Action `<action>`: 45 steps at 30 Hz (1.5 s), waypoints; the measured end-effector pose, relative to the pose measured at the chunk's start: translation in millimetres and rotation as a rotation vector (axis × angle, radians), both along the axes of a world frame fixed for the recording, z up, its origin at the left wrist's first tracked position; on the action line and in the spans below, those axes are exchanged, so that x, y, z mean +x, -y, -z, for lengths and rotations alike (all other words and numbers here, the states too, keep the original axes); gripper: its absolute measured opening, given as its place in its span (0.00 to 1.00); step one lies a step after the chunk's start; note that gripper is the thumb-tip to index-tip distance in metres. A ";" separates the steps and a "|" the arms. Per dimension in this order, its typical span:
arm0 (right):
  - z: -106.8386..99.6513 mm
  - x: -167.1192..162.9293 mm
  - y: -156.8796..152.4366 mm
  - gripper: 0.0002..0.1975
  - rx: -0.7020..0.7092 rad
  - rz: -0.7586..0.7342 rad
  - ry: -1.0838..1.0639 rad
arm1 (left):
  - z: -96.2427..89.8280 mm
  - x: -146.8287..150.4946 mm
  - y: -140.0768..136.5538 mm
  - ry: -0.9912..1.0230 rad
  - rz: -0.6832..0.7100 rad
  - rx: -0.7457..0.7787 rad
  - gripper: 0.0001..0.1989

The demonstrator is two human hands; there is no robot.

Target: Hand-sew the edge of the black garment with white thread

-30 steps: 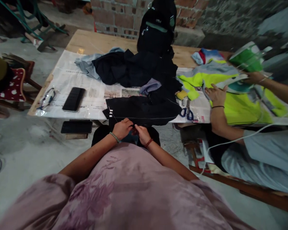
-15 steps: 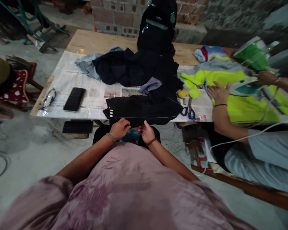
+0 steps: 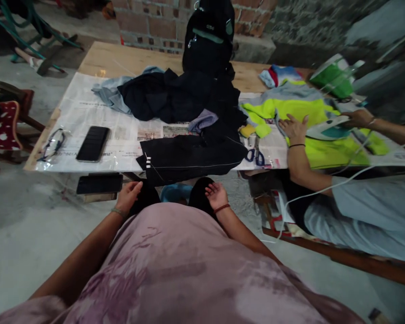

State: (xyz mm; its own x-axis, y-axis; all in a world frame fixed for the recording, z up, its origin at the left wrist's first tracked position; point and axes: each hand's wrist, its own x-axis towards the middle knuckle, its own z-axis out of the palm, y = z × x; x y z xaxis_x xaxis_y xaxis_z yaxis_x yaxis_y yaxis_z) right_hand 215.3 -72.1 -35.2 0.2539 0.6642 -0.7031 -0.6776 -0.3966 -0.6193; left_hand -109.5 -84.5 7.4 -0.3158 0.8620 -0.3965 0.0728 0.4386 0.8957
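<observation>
A black garment (image 3: 192,153) lies on the table's front edge, its lower hem hanging slightly over. Pale thread lines cross it, and small white stripes mark its left end, where a loose thread trails down. My left hand (image 3: 128,196) is off the cloth, below its left end, near my knee. Its fingers are drawn together; anything between them is too small to make out. Palm up over my other knee, my right hand (image 3: 217,194) is open with loosely bent fingers and holds nothing. Blue-handled scissors (image 3: 255,156) lie just right of the garment.
Newspaper under plastic covers the table (image 3: 70,108). On it are a phone (image 3: 93,144), glasses (image 3: 54,144), dark clothes (image 3: 168,96) and a black backpack (image 3: 207,42). Another phone (image 3: 99,183) sits below the edge. At right a co-worker's hand moves an iron (image 3: 330,128) on a yellow garment (image 3: 337,155).
Both hands have let go of the black garment's lower edge and drawn apart, the left hand leftward and down, the right hand slightly right and down. The view has shifted a little.
</observation>
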 end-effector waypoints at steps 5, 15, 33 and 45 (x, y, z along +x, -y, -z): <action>-3.1 21.8 -12.6 0.12 0.063 -0.054 0.091 | 5.7 9.6 -8.8 0.408 -0.005 -0.113 0.19; -9.7 16.9 -30.6 0.12 0.138 0.000 0.282 | -0.1 21.5 -20.9 0.465 -0.030 -0.088 0.18; -8.9 25.1 -47.3 0.13 0.188 0.033 0.448 | -8.2 15.9 -33.8 0.358 -0.104 0.083 0.16; -6.9 -0.6 -17.8 0.12 0.197 -0.384 0.075 | -6.8 28.6 -25.5 0.441 0.011 -0.099 0.19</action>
